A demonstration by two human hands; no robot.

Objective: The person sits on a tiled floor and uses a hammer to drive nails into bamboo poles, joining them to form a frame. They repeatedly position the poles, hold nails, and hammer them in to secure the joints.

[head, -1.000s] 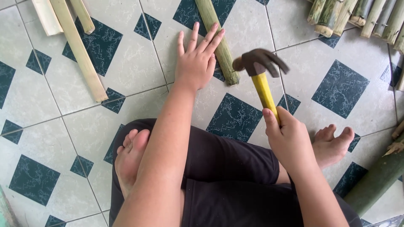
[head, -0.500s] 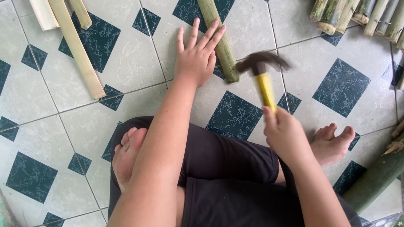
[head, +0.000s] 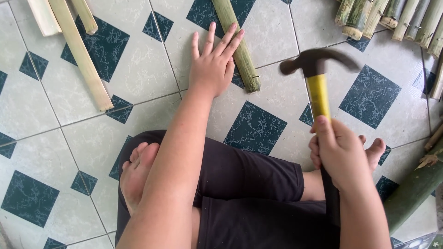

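White-and-teal tiled floor (head: 41, 115) — left hand (head: 212, 69) flat on bamboo strip (head: 240, 50), right hand (head: 341, 154) clenched round hammer (head: 318, 87).

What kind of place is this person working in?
Probably a home floor or porch used as a bamboo craft spot: a tiled floor, split bamboo strips, bundled bamboo poles, and a hammer in the right hand.

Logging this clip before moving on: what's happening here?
A person sits cross-legged on a tiled floor. The left hand lies flat, fingers resting on a split bamboo strip. The right hand grips a yellow-handled hammer, its head raised and blurred just right of the strip's near end. More bamboo strips lie at upper left, and a row of bamboo pieces at upper right.
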